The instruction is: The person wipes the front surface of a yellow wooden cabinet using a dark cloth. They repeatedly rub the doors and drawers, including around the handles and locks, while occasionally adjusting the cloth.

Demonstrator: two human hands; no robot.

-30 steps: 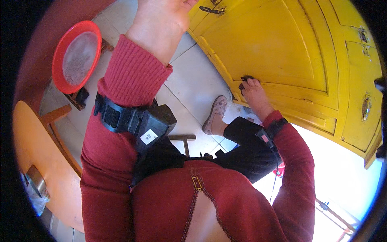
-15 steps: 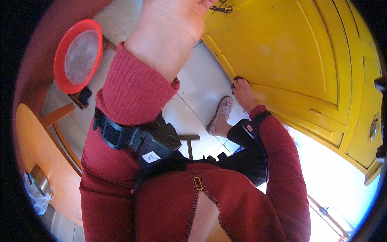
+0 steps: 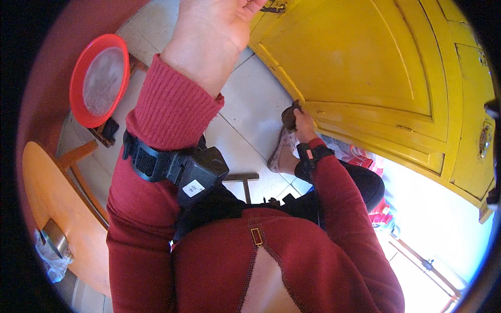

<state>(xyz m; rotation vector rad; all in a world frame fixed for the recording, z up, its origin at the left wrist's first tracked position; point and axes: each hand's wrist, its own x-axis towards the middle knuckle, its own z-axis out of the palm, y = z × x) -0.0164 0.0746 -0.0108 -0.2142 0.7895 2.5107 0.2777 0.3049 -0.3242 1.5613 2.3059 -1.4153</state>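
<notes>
My right hand [image 3: 304, 126] is closed on a dark brown wad [image 3: 290, 117]; I cannot tell whether it is a rag or a sponge. It is at the lower corner of a yellow cabinet door [image 3: 360, 57], just above my shoe. At the top of the view my left hand [image 3: 216, 23] reaches up next to the door's dark metal latch [image 3: 275, 8]. Its fingers are bent and partly cut off by the frame, so whether it grips the door's edge does not show.
A red basin [image 3: 75, 83] of sudsy water stands at the far left on a low wooden stand. Nearer on the left is an orange wooden tabletop [image 3: 62, 193] with a metal container [image 3: 56, 237] and a plastic bag. Red packages [image 3: 383, 208] lie below the cabinet at right.
My right hand has drawn slightly left and down from the door's lower edge, showing more of the dark wad. A bent knee now shows beside my right forearm. My left hand stays near the latch.
</notes>
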